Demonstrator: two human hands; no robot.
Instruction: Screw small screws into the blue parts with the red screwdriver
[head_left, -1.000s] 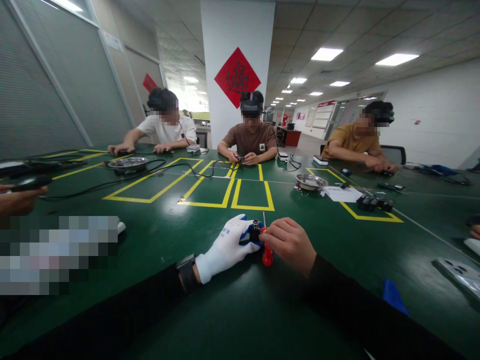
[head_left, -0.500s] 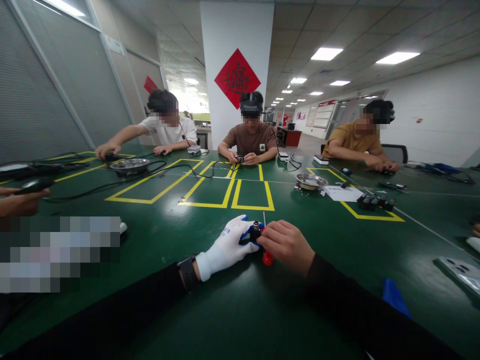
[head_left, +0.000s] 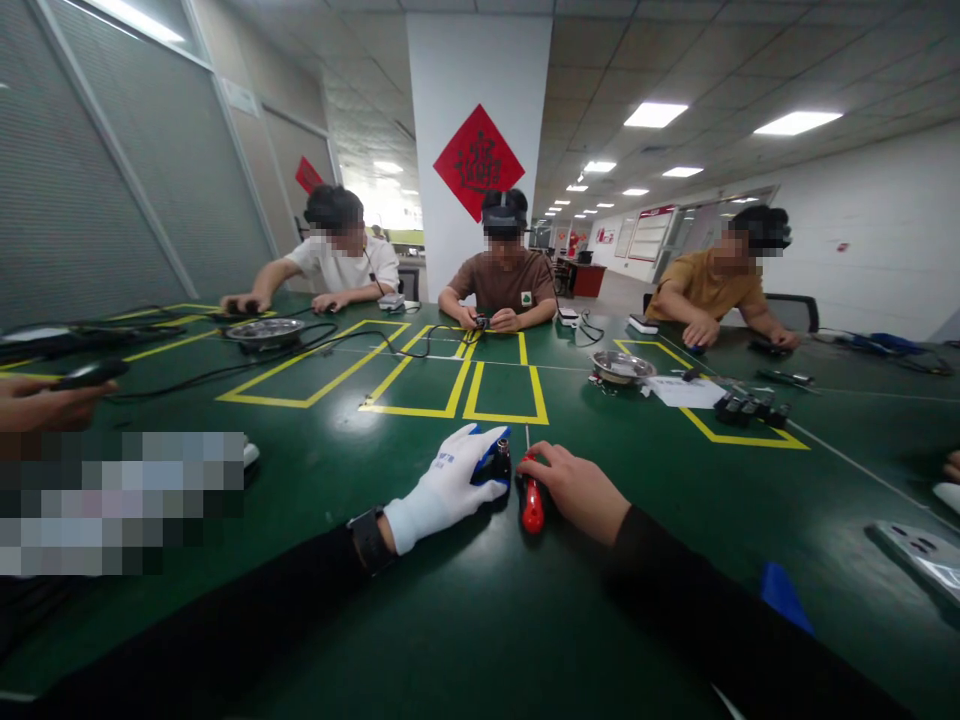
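Note:
My left hand (head_left: 448, 482), in a white glove with a blue palm, is closed around a small black part (head_left: 501, 464) with a shiny metal ring on top. That part stands upright, low at the table; its lower end is partly hidden by the thumb. A screwdriver (head_left: 532, 507) with a red and black handle lies just to its right, its thin shaft pointing away from me. My bare right hand (head_left: 581, 490) has its fingertips on the shaft end of the handle, with the thumb hidden.
Beyond my hands, yellow tape rectangles (head_left: 506, 417) mark the green table (head_left: 420, 620). Metal bowls (head_left: 622, 367), a paper sheet (head_left: 686, 390) and several black parts (head_left: 750, 408) lie further off. A blue object (head_left: 784, 598) sits by my right sleeve. Three people work opposite; another hand (head_left: 45, 395) shows left.
My right hand has left the black part and moved down onto the screwdriver handle. My left hand has kept the part and shifted slightly left.

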